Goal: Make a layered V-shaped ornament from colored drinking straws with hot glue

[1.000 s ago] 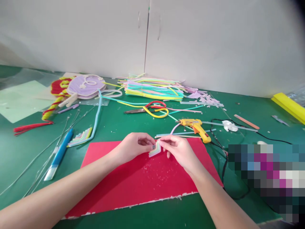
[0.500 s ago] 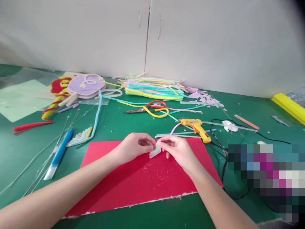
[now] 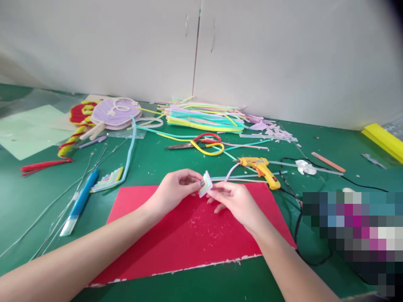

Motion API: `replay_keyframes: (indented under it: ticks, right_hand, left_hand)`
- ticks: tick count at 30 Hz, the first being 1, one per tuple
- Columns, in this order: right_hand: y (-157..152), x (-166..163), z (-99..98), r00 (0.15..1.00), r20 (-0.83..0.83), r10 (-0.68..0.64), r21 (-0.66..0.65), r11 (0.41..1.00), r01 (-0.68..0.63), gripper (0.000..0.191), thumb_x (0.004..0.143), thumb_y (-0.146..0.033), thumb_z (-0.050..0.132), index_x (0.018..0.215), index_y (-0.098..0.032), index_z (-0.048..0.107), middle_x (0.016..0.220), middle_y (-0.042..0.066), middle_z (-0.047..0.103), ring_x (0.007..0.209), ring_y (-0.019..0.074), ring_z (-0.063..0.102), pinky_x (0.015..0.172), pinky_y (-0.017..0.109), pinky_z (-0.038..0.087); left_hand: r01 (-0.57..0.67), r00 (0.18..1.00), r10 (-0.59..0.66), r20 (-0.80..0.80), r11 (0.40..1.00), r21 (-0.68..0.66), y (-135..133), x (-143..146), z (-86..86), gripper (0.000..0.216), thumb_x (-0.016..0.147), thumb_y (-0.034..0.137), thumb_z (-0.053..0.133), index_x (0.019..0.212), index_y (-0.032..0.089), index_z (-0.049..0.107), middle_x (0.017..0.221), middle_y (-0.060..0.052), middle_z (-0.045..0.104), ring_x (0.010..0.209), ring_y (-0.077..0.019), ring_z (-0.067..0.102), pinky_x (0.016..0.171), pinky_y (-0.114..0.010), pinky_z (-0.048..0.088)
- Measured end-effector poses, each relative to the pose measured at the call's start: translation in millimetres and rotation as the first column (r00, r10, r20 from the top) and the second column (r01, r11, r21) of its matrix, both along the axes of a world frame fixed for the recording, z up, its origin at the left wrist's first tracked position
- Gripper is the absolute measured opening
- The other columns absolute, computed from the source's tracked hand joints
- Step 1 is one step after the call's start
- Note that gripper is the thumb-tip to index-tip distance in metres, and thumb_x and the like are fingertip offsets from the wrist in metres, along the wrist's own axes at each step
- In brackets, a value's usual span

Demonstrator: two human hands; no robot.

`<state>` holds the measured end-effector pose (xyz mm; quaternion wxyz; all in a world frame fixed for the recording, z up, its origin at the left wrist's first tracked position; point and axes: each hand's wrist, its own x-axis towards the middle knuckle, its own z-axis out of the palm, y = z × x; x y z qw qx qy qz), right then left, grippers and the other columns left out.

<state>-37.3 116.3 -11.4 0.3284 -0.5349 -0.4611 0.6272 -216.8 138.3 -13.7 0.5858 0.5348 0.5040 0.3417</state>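
Above the far edge of a red sheet (image 3: 189,239), my left hand (image 3: 174,188) and my right hand (image 3: 234,199) pinch a small piece of glued pastel strips (image 3: 206,183) between their fingertips. The piece stands tilted up on edge, left fingers at its left side and right fingers under its lower right. Both hands are closed on it. A yellow glue gun (image 3: 260,167) lies just beyond my right hand.
A similar striped piece (image 3: 108,179) with a long blue tail lies left of the sheet, beside a blue cutter (image 3: 80,201) and thin wires. Red-handled scissors (image 3: 192,143), a pile of pastel strips (image 3: 201,115), a lilac fan (image 3: 115,112) and a black cable (image 3: 296,209) lie further off.
The hands have lifted the striped piece slightly and turned it up on edge. The view has shifted a little.
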Motion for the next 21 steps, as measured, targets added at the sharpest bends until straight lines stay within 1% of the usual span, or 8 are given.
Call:
replay_keyframes:
  ticks: [2,5,12,16,21]
  right_hand:
    - [-1.2,-2.8,-2.1,1.000,-0.015,0.020,-0.009,1.000,-0.020,0.027,0.068,-0.037,0.071,0.085,-0.016,0.069,0.073,0.004,0.068,0.067,0.0147,0.065,0.050,0.022,0.053]
    - [-1.8,-4.6,-3.8,1.000,-0.018,0.011,-0.023,1.000,-0.012,0.024,0.070,-0.036,0.070,0.081,-0.015,0.070,0.070,0.004,0.068,0.064,0.0134,0.065,0.051,0.021,0.053]
    - [-1.9,-4.5,-5.9,1.000,-0.003,0.010,-0.025,1.000,-0.010,0.025,0.070,-0.038,0.069,0.079,-0.015,0.070,0.068,0.004,0.069,0.059,0.0132,0.065,0.053,0.023,0.052]
    - [-2.2,-5.2,-4.8,1.000,-0.007,0.002,-0.032,1.000,-0.002,0.023,0.070,-0.036,0.069,0.078,-0.014,0.070,0.066,0.003,0.068,0.058,0.0129,0.065,0.053,0.023,0.052]
    - [-2.0,-5.5,-2.3,1.000,-0.009,0.008,-0.038,0.999,-0.008,0.019,0.071,-0.033,0.068,0.077,-0.015,0.070,0.066,0.003,0.068,0.059,0.0126,0.065,0.054,0.023,0.052]
  left_hand:
    - [-0.003,1.000,0.003,0.002,1.000,0.006,-0.3,-0.1,-0.8,0.027,0.070,0.035,0.067,0.085,0.014,0.065,0.076,-0.004,0.068,0.062,-0.0122,0.060,0.062,-0.024,0.048]
    - [0.002,1.000,-0.002,-0.006,1.000,0.020,-0.7,-0.7,-3.6,0.027,0.071,0.035,0.067,0.086,0.013,0.066,0.078,-0.004,0.068,0.064,-0.0126,0.060,0.063,-0.024,0.048]
    - [0.014,1.000,-0.013,-0.021,0.999,0.042,-1.5,-2.2,-8.9,0.026,0.073,0.035,0.066,0.088,0.014,0.066,0.080,-0.004,0.068,0.065,-0.0127,0.060,0.065,-0.025,0.047]
    - [0.019,1.000,-0.018,-0.005,0.999,0.034,-1.8,-2.2,-8.8,0.026,0.073,0.035,0.066,0.088,0.014,0.066,0.078,-0.003,0.067,0.062,-0.0118,0.059,0.062,-0.024,0.047]
    - [0.010,1.000,-0.010,0.017,1.000,0.027,-1.3,-0.9,-6.9,0.025,0.072,0.034,0.067,0.087,0.014,0.066,0.078,-0.003,0.067,0.063,-0.0116,0.059,0.062,-0.024,0.047]
